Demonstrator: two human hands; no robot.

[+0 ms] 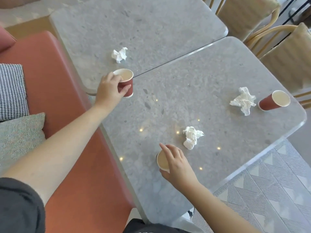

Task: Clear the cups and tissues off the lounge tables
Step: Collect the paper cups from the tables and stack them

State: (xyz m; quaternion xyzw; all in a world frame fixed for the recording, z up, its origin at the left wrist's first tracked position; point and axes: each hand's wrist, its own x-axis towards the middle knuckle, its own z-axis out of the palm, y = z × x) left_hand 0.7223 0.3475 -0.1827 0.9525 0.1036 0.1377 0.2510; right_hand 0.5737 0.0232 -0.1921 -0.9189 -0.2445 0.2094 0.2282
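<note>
Left hand (110,88) wrapped round one red paper cup (125,82), right hand (176,163) gripping another cup (162,161) (light, crushable, best held mid-wall, gently).

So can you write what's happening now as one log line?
left hand grips cup | right hand grips cup | third cup, three tissues untouched

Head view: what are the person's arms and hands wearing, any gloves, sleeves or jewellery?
Both hands are bare: left hand, right hand. No gloves, rings or watch show. The left arm has a dark grey, soft-looking sleeve pushed up past the elbow; the right forearm is uncovered as far as the frame shows.
</note>
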